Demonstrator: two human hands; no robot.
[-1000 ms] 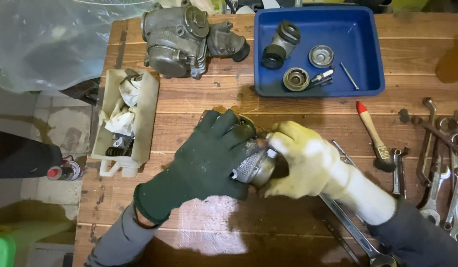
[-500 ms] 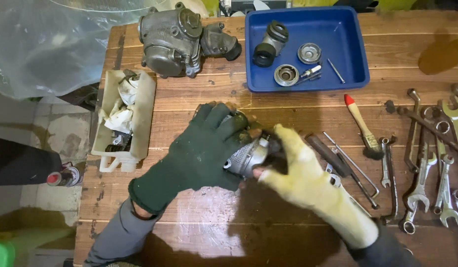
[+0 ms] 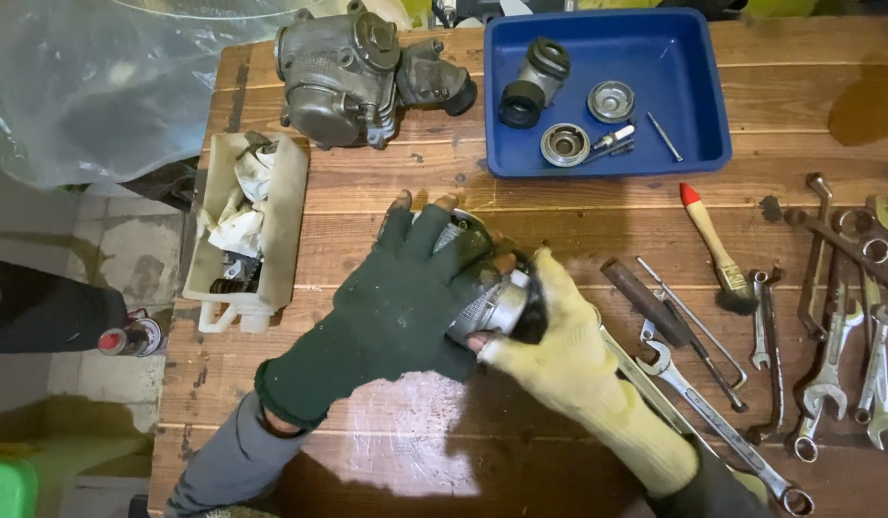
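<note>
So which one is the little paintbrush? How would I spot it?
Find the blue tray at the top of the wooden workbench. Just below its right corner lies the paintbrush. Among grey metal spanners, only it has a wooden handle with a red tip.

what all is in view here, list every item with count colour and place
metal cylinder part: one, grey, held between both hands at table centre
engine casting: one, grey, table top left
tray: one, blue, top centre, holding small metal parts
dark cylinder: one, black and grey, in tray
round caps: two, silver, in tray
plastic tub: one, cream, left edge, with rags
brush: one, wooden with red tip, right of centre
wrenches: many, steel, right side
plastic sheet: one, clear, top left
table: one, brown wood
left hand: dark green fingerless glove
right hand: yellow glove
</note>
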